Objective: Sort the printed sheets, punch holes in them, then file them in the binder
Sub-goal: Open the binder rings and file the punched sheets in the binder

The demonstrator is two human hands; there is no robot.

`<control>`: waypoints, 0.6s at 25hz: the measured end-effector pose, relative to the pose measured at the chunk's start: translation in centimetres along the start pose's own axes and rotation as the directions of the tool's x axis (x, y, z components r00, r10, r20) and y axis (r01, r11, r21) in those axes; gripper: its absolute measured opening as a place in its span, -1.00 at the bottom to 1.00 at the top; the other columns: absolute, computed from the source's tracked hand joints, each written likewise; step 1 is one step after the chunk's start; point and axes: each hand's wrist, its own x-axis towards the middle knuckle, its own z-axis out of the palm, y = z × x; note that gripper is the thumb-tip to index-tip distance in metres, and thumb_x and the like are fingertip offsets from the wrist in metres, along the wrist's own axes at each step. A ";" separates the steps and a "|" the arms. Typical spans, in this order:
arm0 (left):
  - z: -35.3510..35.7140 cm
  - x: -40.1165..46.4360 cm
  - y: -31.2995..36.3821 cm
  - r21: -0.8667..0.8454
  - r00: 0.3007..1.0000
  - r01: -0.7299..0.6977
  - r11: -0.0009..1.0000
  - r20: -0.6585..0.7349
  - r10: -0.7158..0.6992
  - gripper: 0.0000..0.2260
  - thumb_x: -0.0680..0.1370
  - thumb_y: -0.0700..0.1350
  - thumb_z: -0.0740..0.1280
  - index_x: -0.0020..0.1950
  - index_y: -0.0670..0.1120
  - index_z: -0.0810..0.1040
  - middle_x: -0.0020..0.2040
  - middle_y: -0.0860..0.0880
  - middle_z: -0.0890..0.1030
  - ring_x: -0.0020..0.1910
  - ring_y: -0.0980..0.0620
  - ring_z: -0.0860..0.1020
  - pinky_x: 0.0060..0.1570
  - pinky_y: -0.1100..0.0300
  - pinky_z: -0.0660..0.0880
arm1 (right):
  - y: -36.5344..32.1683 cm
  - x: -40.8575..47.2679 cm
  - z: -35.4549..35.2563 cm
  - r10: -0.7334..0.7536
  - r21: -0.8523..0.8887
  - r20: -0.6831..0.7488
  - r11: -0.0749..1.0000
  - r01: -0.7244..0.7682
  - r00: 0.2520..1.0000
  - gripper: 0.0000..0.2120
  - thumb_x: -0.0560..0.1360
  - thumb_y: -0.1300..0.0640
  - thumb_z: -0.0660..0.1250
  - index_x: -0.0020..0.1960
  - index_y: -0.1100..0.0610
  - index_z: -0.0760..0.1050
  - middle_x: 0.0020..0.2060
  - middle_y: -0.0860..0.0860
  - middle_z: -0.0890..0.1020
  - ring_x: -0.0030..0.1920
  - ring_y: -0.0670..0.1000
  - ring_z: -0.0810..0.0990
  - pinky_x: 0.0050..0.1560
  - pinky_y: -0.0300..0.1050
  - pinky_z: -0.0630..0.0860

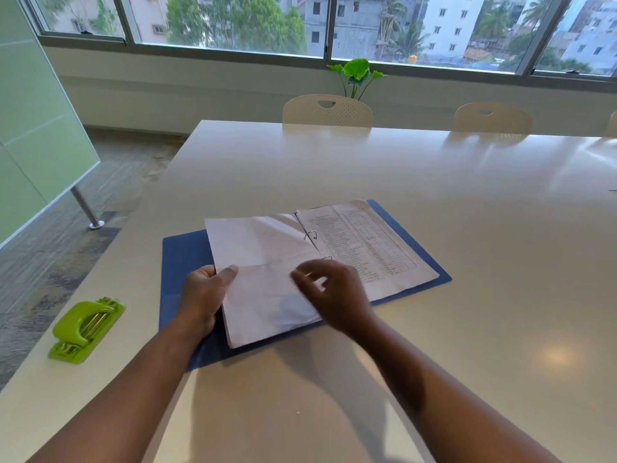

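- Head view: wide windows (233,25) run along the far wall, with trees and buildings outside; a small green plant (356,73) stands on the sill, two pale chairs (327,110) are pushed to the far edge, and a frosted glass partition (36,128) stands at the left over grey carpet.
- Head view: the white counter (467,212) is glossy and reflects the light; I judge it slippery for loose paper.
- Head view: the blue binder (180,259) lies open near the front edge, its metal rings (312,234) in the middle. A stack of printed sheets (364,248) lies on its right half, and blank-side sheets (260,262) lie on the left half.
- Head view: the left hand (203,295) holds the left edge of the blank-side sheets, thumb on top and fingers curled under.
- Head view: the right hand (334,289) is blurred near the lower ring; its fingers look loosely bent, and I cannot tell if they pinch a sheet.
- Head view: the green hole punch (86,329) sits well apart at the left, close to the counter edge.
- Risk: if the sheets are pulled sideways over the rings, the punched holes may tear.
- Risk: if the holes do not meet the rings, the paper can crease.
- Risk: an elbow may push the punch off the counter.
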 end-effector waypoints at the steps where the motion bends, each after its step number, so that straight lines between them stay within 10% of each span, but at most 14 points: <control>1: 0.0 0.1 0.0 0.004 1.000 -0.001 1.000 -0.004 0.001 -0.83 0.59 -0.09 0.45 -0.06 -0.17 0.57 -0.05 -0.19 0.69 -0.13 -0.15 0.65 -0.07 -0.09 0.63 | 1.4 0.6 -1.3 0.076 -0.057 -0.058 0.995 -0.080 0.995 -0.78 0.55 -0.08 0.41 0.04 0.04 0.70 -0.05 -0.10 0.75 -0.11 -0.14 0.68 -0.02 -0.05 0.63; 8: 0.4 0.6 -0.5 0.028 0.995 -0.067 0.997 -0.074 0.069 -0.87 0.60 -0.07 0.43 -0.03 -0.11 0.55 -0.04 -0.13 0.68 -0.10 -0.13 0.65 -0.14 0.00 0.61 | 10.4 1.5 -9.2 0.532 -0.368 -0.257 0.718 -0.591 0.807 -0.38 0.48 -0.18 0.40 0.43 0.12 0.47 0.34 0.10 0.57 0.37 0.22 0.45 0.26 0.12 0.47; 15: 0.5 0.9 -0.7 0.048 0.991 -0.093 0.994 -0.091 0.097 -0.86 0.60 -0.12 0.43 0.09 -0.10 0.51 0.00 -0.12 0.65 -0.03 -0.15 0.64 0.04 -0.14 0.64 | 14.2 1.4 -11.8 0.623 -0.422 -0.301 0.592 -0.687 0.722 -0.39 0.39 -0.20 0.52 0.24 0.19 0.49 0.19 0.19 0.59 0.19 0.24 0.54 0.13 0.05 0.45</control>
